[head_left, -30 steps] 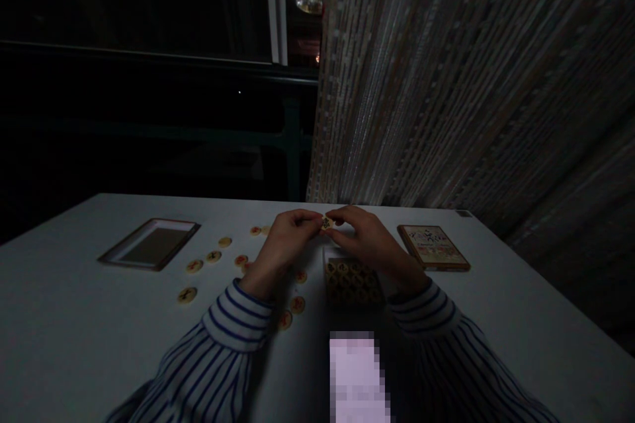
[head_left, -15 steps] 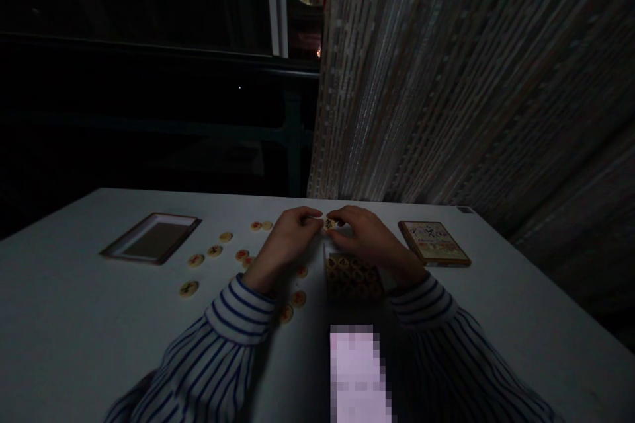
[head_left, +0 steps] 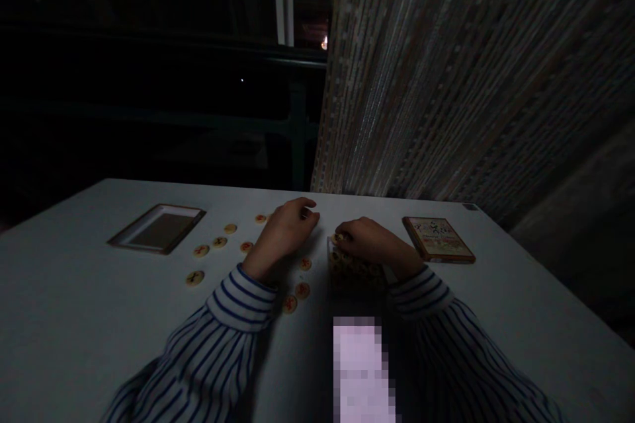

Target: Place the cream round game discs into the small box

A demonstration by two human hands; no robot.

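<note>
Fingers [head_left: 349,229] of the right hand [head_left: 374,244] closed in a pinch on a round piece [head_left: 338,238] at the far left corner of a small box [head_left: 342,285], as I watched from a distance through the head camera. Packed pieces [head_left: 340,267] sat in the box, in shadow and partly covered by that hand; I could not tell whether the pinched one touched them. Just to the left, the left hand [head_left: 290,225] hung over the white worktop [head_left: 99,324], thumb and forefinger parted in a small gap, with nothing visible between them. Loose pieces [head_left: 195,278], some marked in red and others in black, lay scattered on both sides of the left forearm. I saw a shallow tray [head_left: 166,231] beyond them on the left and a flat printed case [head_left: 439,238] on the right. Striped cuffs [head_left: 238,304] circled both wrists. Near the closest edge, a pale pixelated patch [head_left: 362,370] glowed; behind the worktop hung a string curtain [head_left: 387,79].
</note>
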